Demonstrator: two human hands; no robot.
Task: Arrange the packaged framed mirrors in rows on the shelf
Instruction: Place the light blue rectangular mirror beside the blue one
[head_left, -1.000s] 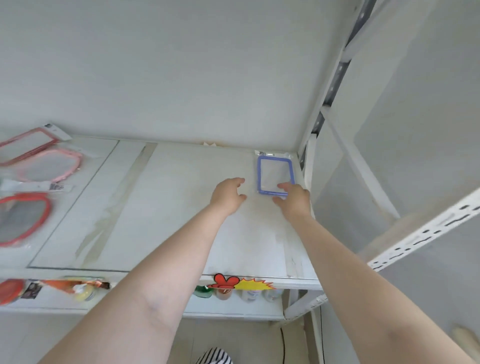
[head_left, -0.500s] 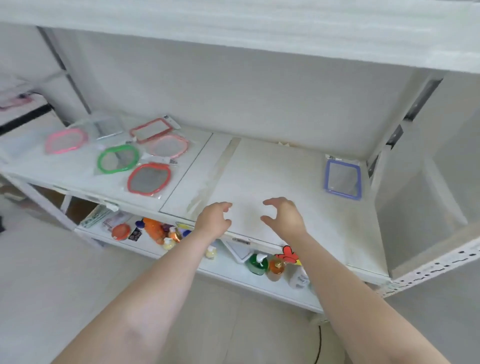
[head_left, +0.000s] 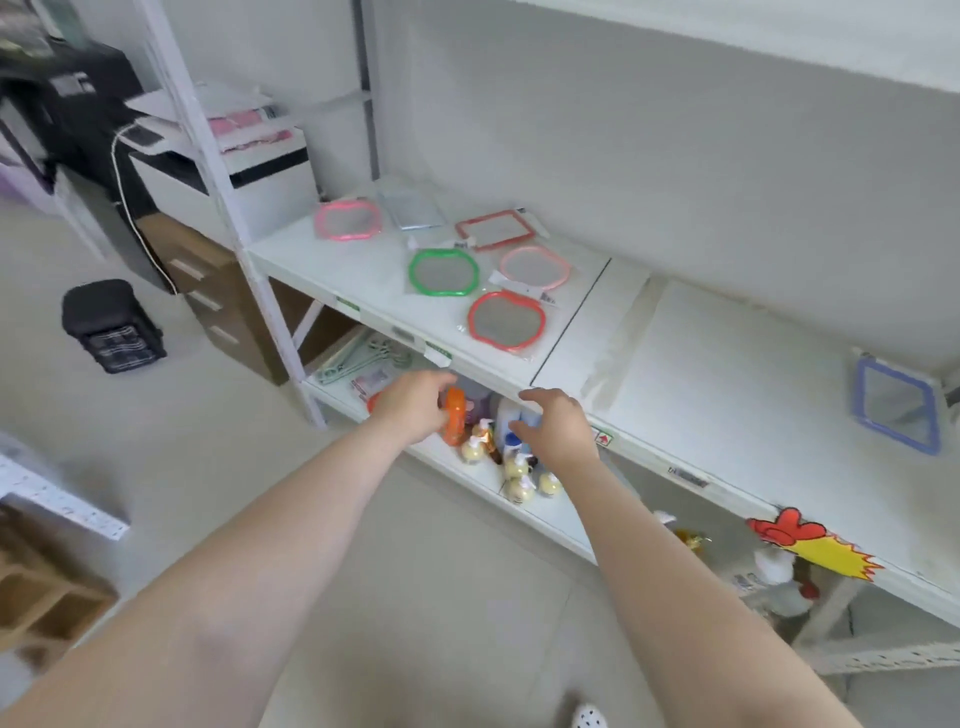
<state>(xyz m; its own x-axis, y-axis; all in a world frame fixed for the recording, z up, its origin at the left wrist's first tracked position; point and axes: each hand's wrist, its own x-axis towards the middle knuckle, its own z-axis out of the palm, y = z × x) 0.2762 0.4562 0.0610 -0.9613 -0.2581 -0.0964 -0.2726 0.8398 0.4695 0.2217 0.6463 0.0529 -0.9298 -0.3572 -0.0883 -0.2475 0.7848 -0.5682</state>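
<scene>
A blue square-framed mirror lies alone at the far right of the white shelf. On the shelf's left part lie several packaged mirrors: a red round one, a green one, a pale pink one, a red square one, a bright pink one and a clear pack. My left hand and my right hand hover empty in front of the shelf's front edge, fingers loosely curled, below the red round mirror.
The lower shelf holds an orange bottle, small bottles and packets. A red and yellow sticker hangs on the shelf edge at right. A white upright post, a printer, brown drawers and a black bin stand at left.
Both hands left the blue mirror at the far right and drew back, moving left along the shelf front. The view swung left, bringing the group of mirrors into view.
</scene>
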